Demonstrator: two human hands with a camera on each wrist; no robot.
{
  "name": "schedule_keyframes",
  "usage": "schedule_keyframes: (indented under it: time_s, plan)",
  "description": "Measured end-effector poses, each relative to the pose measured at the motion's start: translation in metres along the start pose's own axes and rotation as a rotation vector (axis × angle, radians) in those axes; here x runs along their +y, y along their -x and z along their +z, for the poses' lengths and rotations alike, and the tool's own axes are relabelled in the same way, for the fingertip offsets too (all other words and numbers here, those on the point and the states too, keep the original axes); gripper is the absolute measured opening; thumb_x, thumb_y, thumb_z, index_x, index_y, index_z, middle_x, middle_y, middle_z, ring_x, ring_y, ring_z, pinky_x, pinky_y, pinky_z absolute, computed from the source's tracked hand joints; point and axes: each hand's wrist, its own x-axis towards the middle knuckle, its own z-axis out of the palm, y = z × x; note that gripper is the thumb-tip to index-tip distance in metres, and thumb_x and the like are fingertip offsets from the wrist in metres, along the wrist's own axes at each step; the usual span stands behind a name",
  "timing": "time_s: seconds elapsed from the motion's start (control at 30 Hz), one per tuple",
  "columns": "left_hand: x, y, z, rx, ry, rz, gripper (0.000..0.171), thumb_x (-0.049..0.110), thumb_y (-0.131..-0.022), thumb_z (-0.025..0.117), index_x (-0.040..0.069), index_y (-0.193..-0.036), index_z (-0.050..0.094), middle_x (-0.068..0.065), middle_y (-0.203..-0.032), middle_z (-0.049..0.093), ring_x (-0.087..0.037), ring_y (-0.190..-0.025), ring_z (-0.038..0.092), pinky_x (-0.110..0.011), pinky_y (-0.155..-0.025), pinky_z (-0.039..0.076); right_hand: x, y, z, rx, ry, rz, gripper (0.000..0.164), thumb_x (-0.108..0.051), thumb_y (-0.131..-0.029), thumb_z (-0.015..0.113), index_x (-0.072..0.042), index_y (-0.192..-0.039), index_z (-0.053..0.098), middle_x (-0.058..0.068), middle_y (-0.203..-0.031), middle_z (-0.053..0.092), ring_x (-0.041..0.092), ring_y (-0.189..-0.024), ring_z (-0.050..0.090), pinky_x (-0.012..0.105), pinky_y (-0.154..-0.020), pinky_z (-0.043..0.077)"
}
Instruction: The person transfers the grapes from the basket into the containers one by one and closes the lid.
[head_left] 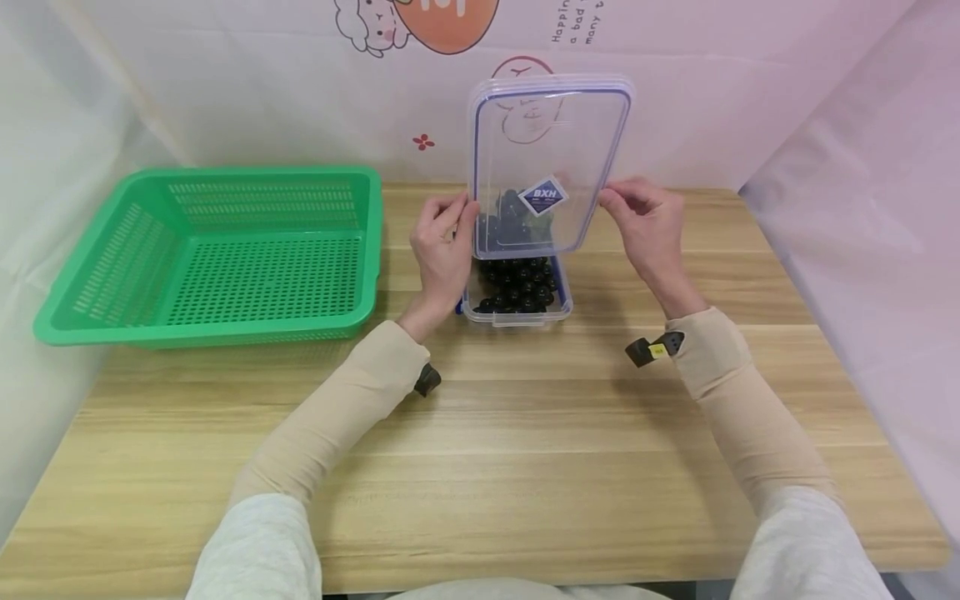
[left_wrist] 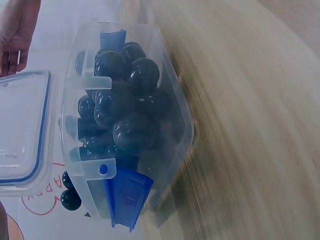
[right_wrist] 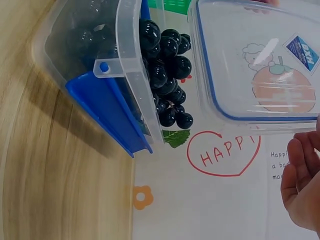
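Both hands hold a clear plastic lid [head_left: 592,125] with a blue seal and a diamond label, raised and tilted above a clear storage box [head_left: 519,319]. My left hand [head_left: 442,254] pinches its left edge between thumb and fingers. On the opposite edge, my right hand [head_left: 651,229] pinches near the lower corner. Inside the box lies a bunch of shiny dark grapes [head_left: 517,287], some rising above the rim in the right wrist view, with a green leaf [right_wrist: 176,138] beside them. A blue side latch [left_wrist: 129,197] hangs unfastened from the box in the left wrist view.
A green plastic basket [head_left: 367,283] with slotted sides stands left of the box on the wooden table [head_left: 480,500]. Behind rises a white printed backdrop [head_left: 262,92], and pale sheets border both sides.
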Motion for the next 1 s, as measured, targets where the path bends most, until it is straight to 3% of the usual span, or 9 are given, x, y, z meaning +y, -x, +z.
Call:
schedule_keyframes:
  time_s: [0.1, 0.3, 0.57, 0.67, 0.87, 1.0]
  plan:
    - [0.0, -0.001, 0.0, 0.0, -0.016, -0.049, 0.026, 0.012, -0.089, 0.064, -0.007, -0.107, 0.067, -0.021, -0.089, 0.061, -0.028, -0.08, 0.064, -0.019, -0.069, 0.049, -0.001, 0.0, 0.001, -0.012, 0.022, 0.044, 0.009, -0.003, -0.083, 0.069, 0.005, -0.087, 0.072, -0.02, -0.073, 0.068, 0.001, -0.063, 0.06, 0.013, -0.059, 0.047]
    - [-0.001, -0.002, 0.0, -0.031, -0.058, -0.179, 0.029, 0.015, -0.091, 0.062, -0.007, -0.111, 0.065, -0.02, -0.086, 0.059, -0.024, -0.076, 0.061, -0.017, -0.068, 0.048, 0.0, 0.001, 0.003, -0.052, 0.114, 0.219, 0.01, -0.012, -0.084, 0.07, -0.003, -0.088, 0.073, -0.019, -0.069, 0.066, 0.003, -0.064, 0.058, 0.014, -0.063, 0.048]
    - [-0.005, -0.001, -0.001, -0.124, -0.143, -0.341, 0.031, 0.018, -0.093, 0.06, -0.002, -0.117, 0.063, -0.02, -0.084, 0.06, -0.015, -0.07, 0.05, -0.014, -0.056, 0.04, 0.012, 0.004, 0.008, -0.138, 0.244, 0.384, 0.03, -0.02, -0.089, 0.065, 0.005, -0.106, 0.066, -0.018, -0.074, 0.062, 0.005, -0.069, 0.06, 0.014, -0.067, 0.051]
    - [-0.008, -0.002, -0.002, -0.153, -0.176, -0.374, 0.03, 0.019, -0.093, 0.06, -0.001, -0.115, 0.064, -0.021, -0.086, 0.063, -0.015, -0.071, 0.051, -0.016, -0.057, 0.04, 0.016, 0.006, 0.01, -0.159, 0.266, 0.419, 0.032, -0.022, -0.09, 0.064, 0.005, -0.107, 0.066, -0.018, -0.072, 0.061, 0.004, -0.068, 0.059, 0.013, -0.065, 0.051]
    - [-0.014, -0.002, -0.003, -0.221, -0.24, -0.42, 0.024, 0.02, -0.093, 0.059, 0.001, -0.094, 0.074, -0.019, -0.077, 0.069, -0.02, -0.068, 0.055, -0.02, -0.058, 0.037, 0.024, 0.009, 0.012, -0.186, 0.269, 0.445, 0.032, -0.022, -0.09, 0.063, 0.007, -0.104, 0.068, -0.018, -0.065, 0.06, 0.002, -0.063, 0.056, 0.014, -0.062, 0.049]
    - [-0.016, -0.002, -0.004, -0.267, -0.271, -0.453, 0.025, 0.022, -0.092, 0.06, 0.002, -0.088, 0.076, -0.017, -0.073, 0.07, -0.015, -0.062, 0.053, -0.018, -0.054, 0.036, 0.029, 0.009, 0.013, -0.227, 0.325, 0.472, 0.036, -0.028, -0.09, 0.064, 0.004, -0.103, 0.069, -0.013, -0.07, 0.062, 0.005, -0.067, 0.056, 0.017, -0.062, 0.048]
